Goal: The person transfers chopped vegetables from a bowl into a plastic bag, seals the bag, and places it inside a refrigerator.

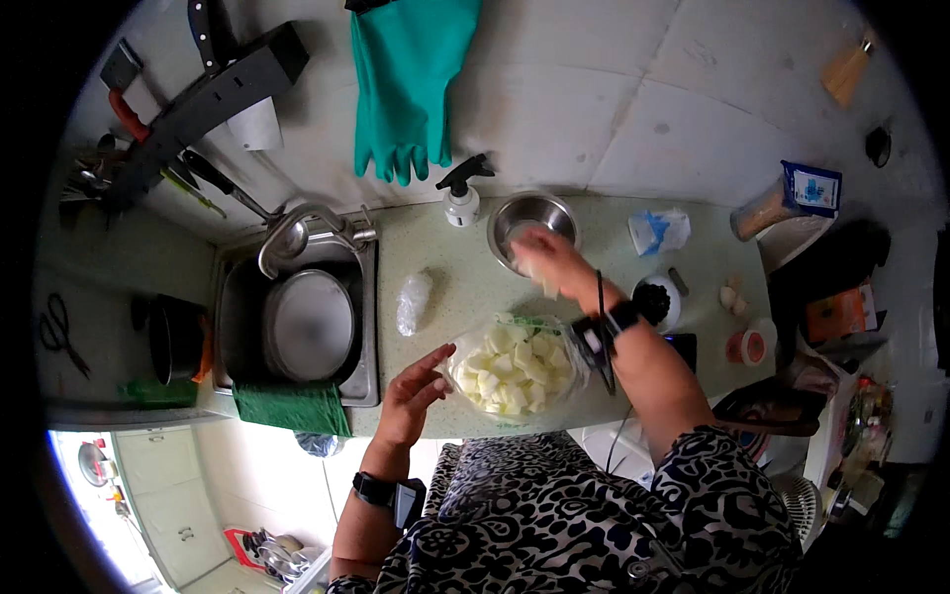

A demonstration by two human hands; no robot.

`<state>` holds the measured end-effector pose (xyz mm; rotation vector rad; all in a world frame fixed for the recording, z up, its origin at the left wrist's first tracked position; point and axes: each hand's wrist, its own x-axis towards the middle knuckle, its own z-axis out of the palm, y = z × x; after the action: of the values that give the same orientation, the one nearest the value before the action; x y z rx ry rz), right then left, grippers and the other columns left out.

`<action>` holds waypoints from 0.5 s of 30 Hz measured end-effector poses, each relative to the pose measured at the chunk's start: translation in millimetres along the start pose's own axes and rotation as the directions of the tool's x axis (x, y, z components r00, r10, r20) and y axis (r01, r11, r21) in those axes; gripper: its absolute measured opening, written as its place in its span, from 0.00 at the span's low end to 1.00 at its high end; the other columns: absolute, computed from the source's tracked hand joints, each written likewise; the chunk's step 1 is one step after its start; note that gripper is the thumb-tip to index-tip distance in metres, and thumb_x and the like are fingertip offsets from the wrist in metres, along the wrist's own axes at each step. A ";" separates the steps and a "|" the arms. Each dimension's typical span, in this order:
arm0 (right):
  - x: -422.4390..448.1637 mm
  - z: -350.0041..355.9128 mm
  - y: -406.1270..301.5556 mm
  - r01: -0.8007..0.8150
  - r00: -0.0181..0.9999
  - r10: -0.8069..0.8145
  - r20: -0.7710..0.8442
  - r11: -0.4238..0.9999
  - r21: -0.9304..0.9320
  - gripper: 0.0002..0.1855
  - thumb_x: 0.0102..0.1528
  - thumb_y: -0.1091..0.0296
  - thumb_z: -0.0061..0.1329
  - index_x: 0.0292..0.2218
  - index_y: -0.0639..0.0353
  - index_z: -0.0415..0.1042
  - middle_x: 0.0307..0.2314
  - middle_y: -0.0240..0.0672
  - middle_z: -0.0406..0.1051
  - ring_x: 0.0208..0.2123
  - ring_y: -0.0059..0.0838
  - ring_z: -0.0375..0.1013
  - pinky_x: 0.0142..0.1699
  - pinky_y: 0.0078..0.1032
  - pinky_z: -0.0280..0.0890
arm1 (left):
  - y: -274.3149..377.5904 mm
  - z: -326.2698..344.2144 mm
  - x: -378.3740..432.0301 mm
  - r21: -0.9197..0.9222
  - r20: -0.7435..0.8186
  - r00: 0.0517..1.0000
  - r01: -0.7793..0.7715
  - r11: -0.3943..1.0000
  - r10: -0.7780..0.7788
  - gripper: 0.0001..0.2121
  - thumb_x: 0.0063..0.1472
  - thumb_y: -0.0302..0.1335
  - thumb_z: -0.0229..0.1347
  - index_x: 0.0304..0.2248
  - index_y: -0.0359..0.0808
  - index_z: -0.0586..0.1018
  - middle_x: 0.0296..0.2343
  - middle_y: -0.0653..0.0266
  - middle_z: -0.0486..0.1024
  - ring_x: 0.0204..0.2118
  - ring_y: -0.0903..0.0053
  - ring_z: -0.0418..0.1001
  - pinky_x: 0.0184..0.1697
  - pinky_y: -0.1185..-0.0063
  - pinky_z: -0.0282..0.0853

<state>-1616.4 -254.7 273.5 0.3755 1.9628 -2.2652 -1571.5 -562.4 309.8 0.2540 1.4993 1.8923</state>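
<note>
A clear plastic bag (571,371) full of pale, cut vegetable or fruit pieces (512,367) lies near the counter's front edge. My left hand (419,393) is at the bag's left rim, thumb and fingers around its edge. My right hand (553,263), blurred, is over the front right rim of a steel bowl (533,215) behind the bag. A few pale bits show under its fingers; whether it grips them is unclear. The hand hides part of the bowl's inside.
A sink (371,327) with a round metal lid or pan (310,327) is at left. A crumpled plastic wrap (413,303) and a spray bottle (463,204) stand nearby. To the right are a small bowl of dark pieces (654,301), garlic (732,300) and a lidded tub (746,347).
</note>
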 end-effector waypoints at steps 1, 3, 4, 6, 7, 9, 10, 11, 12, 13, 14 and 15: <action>-19.4 11.2 -1.1 -0.040 0.999 0.040 -0.016 0.998 -0.048 0.11 0.53 0.57 0.46 0.25 0.53 0.67 0.19 0.21 0.63 0.22 0.13 0.61 0.26 0.15 0.58 | -1.4 0.2 1.2 -0.005 0.003 1.000 0.000 1.000 0.000 0.20 0.55 0.22 0.50 0.49 0.33 0.67 0.44 0.64 0.69 0.33 0.86 0.66 0.36 0.86 0.60; -43.1 20.9 18.2 0.116 0.988 -0.090 0.126 0.969 -0.216 0.12 0.54 0.57 0.46 0.27 0.56 0.67 0.18 0.22 0.64 0.21 0.13 0.61 0.27 0.18 0.60 | -2.6 2.2 5.4 -0.006 0.003 1.000 0.000 1.000 0.000 0.20 0.55 0.22 0.50 0.49 0.33 0.66 0.44 0.64 0.69 0.32 0.86 0.66 0.36 0.86 0.60; -53.8 28.3 27.0 0.125 0.985 -0.084 0.151 0.949 -0.288 0.14 0.53 0.56 0.46 0.27 0.57 0.67 0.18 0.23 0.64 0.21 0.16 0.62 0.28 0.19 0.60 | -1.2 3.0 7.1 -0.007 0.006 1.000 0.000 1.000 0.000 0.20 0.55 0.22 0.50 0.49 0.33 0.66 0.44 0.64 0.69 0.32 0.86 0.66 0.36 0.86 0.60; -71.4 50.4 29.1 0.133 0.981 -0.072 0.180 0.925 -0.355 0.15 0.53 0.55 0.46 0.27 0.58 0.67 0.17 0.25 0.64 0.21 0.18 0.62 0.29 0.20 0.61 | 1.2 2.1 7.9 0.037 0.016 1.000 -0.011 0.999 0.010 0.21 0.55 0.24 0.50 0.50 0.31 0.65 0.48 0.60 0.65 0.31 0.85 0.66 0.36 0.85 0.60; -79.5 61.3 24.2 0.150 0.977 -0.049 0.206 0.847 -0.510 0.16 0.53 0.53 0.45 0.28 0.59 0.68 0.18 0.29 0.66 0.22 0.22 0.65 0.30 0.21 0.62 | 0.2 0.3 7.4 0.037 0.013 1.000 -0.010 0.999 0.009 0.21 0.55 0.24 0.50 0.50 0.31 0.65 0.48 0.60 0.65 0.31 0.85 0.66 0.36 0.85 0.60; -91.7 71.1 27.2 0.163 0.976 -0.026 0.215 0.742 -0.650 0.17 0.53 0.52 0.45 0.29 0.60 0.69 0.20 0.34 0.68 0.23 0.26 0.67 0.31 0.22 0.63 | -0.9 -0.1 10.3 0.027 0.015 1.000 -0.007 1.000 0.006 0.21 0.55 0.24 0.50 0.49 0.31 0.65 0.48 0.59 0.65 0.31 0.85 0.66 0.36 0.85 0.60; -95.1 73.3 35.3 0.295 0.953 -0.175 0.249 0.733 -0.613 0.18 0.53 0.51 0.44 0.30 0.59 0.70 0.22 0.37 0.70 0.25 0.29 0.69 0.32 0.24 0.64 | -0.6 0.9 10.8 0.028 0.020 1.000 -0.006 1.000 0.005 0.21 0.55 0.24 0.50 0.49 0.31 0.65 0.48 0.59 0.65 0.31 0.85 0.66 0.36 0.85 0.60; -96.5 75.4 36.6 0.424 0.905 -0.319 0.280 0.704 -0.570 0.19 0.53 0.50 0.44 0.32 0.59 0.71 0.25 0.40 0.71 0.27 0.32 0.71 0.33 0.25 0.65 | -0.9 1.1 10.4 0.019 0.012 1.000 -0.011 1.000 0.010 0.21 0.55 0.24 0.50 0.49 0.31 0.65 0.48 0.59 0.65 0.31 0.85 0.66 0.36 0.85 0.60; -96.9 74.7 36.4 0.424 0.906 -0.320 0.279 0.705 -0.569 0.19 0.53 0.50 0.44 0.32 0.59 0.71 0.25 0.40 0.71 0.27 0.32 0.71 0.33 0.25 0.65 | -1.1 1.1 10.0 0.008 0.004 1.000 -0.016 1.000 0.016 0.21 0.55 0.24 0.50 0.49 0.31 0.65 0.48 0.59 0.65 0.31 0.85 0.66 0.36 0.86 0.60; -97.5 73.3 35.6 0.420 0.907 -0.310 0.284 0.666 -0.616 0.16 0.54 0.54 0.44 0.33 0.59 0.71 0.26 0.39 0.72 0.28 0.32 0.72 0.33 0.25 0.65 | -1.2 0.8 9.8 0.009 0.003 1.000 -0.015 1.000 0.015 0.21 0.55 0.24 0.50 0.49 0.31 0.65 0.48 0.59 0.65 0.31 0.85 0.66 0.36 0.86 0.60; -97.4 72.2 32.6 0.417 0.909 -0.299 0.291 0.624 -0.661 0.14 0.55 0.58 0.43 0.34 0.60 0.71 0.27 0.38 0.72 0.29 0.32 0.73 0.33 0.24 0.66 | -1.4 0.4 9.2 -0.010 -0.002 1.000 -0.015 1.000 0.015 0.21 0.55 0.23 0.50 0.49 0.32 0.66 0.47 0.61 0.66 0.32 0.86 0.66 0.36 0.86 0.60; -94.8 69.6 29.5 0.419 0.908 -0.299 0.294 0.624 -0.660 0.14 0.55 0.58 0.43 0.34 0.60 0.71 0.27 0.38 0.72 0.29 0.32 0.73 0.33 0.24 0.66 | -1.6 -0.4 8.4 -0.031 -0.008 1.000 -0.016 0.999 0.016 0.20 0.55 0.22 0.50 0.49 0.32 0.66 0.46 0.62 0.67 0.33 0.86 0.66 0.36 0.86 0.60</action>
<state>-1525.3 -334.5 279.2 -0.3138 2.7922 -1.3924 -1577.3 -557.3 306.0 0.2451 1.4765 1.9293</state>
